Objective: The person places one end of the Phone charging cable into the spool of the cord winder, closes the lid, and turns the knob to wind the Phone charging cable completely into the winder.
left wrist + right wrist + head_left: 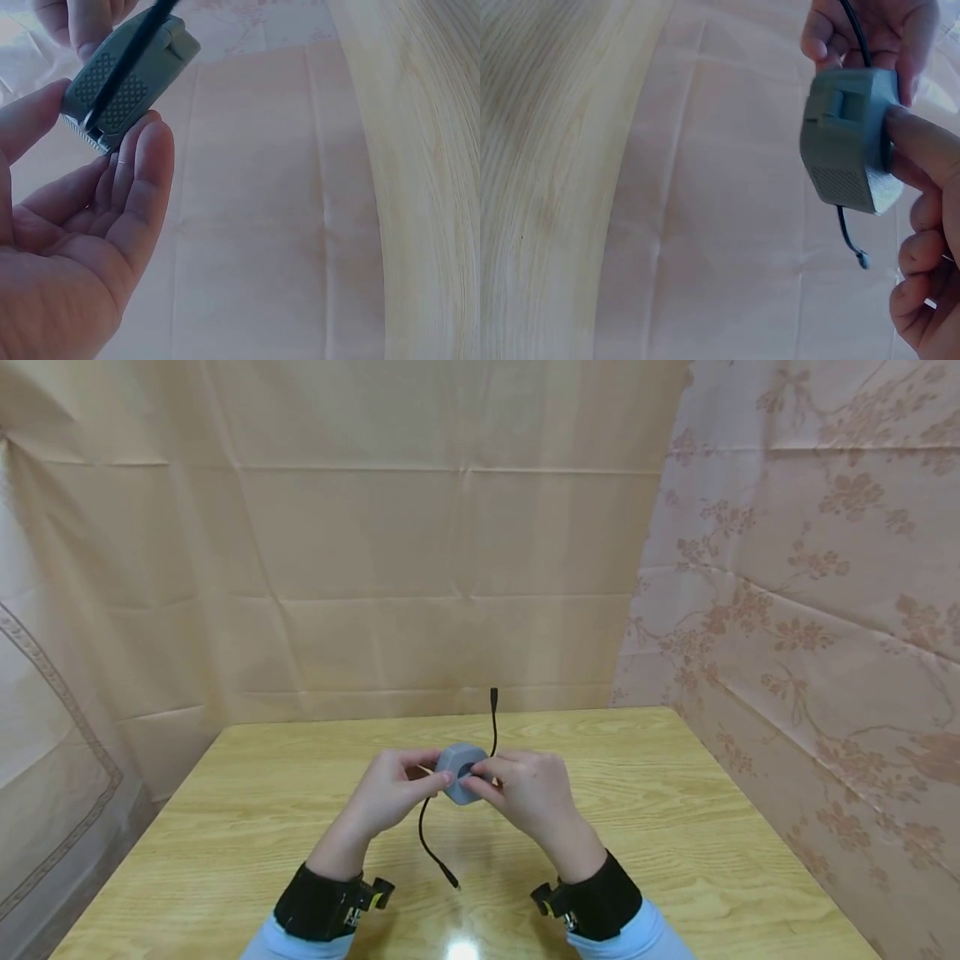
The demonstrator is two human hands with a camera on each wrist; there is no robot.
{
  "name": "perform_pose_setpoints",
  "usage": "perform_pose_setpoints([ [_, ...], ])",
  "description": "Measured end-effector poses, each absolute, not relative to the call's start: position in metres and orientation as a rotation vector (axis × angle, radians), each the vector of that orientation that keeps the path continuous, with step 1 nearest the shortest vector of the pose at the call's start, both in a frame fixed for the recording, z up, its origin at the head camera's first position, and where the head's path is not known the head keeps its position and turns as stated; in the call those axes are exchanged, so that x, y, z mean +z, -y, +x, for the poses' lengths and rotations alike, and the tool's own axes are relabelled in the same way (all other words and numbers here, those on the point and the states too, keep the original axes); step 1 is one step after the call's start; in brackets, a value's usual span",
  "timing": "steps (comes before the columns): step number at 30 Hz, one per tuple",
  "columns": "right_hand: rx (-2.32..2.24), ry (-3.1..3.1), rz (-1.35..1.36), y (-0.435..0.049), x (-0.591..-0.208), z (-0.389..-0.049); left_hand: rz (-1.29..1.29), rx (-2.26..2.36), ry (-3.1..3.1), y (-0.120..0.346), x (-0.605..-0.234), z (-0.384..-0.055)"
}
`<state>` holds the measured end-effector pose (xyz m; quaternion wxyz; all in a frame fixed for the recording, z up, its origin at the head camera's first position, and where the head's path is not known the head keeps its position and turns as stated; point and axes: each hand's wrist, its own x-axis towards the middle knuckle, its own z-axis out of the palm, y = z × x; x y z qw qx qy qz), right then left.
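A grey-blue hexagonal cable winder (452,762) is held up over the table between both hands. My left hand (382,793) grips its left side, thumb on the front face and fingers behind. With thumb and index finger, my right hand (536,789) pinches at the round recess in the middle of that face. A thin black cable (422,835) leaves the winder on two opposite sides, one plug (493,697) pointing up and the other (452,878) hanging low. Textured grip patches show on the winder's edge (157,67) in the left wrist view.
The light wood table (247,827) spreads below both hands. A beige curtain (412,568) hangs behind its far edge, and a flowered cloth (810,610) runs along the right. Both wrists wear black straps (318,906) with small cameras.
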<state>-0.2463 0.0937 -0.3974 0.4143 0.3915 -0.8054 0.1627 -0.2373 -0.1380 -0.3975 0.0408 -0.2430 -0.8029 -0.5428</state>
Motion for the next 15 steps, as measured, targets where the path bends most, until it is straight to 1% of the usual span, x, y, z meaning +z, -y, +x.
perform_pose_setpoints([
  [8,0.462,2.016,0.941,-0.087,-0.402,-0.244,-0.730,-1.684,2.418,0.137,-0.395,-0.235],
  [15,0.428,2.095,0.849,-0.084,-0.404,-0.239,-0.810,-1.649,2.331,0.127,-0.397,-0.234],
])
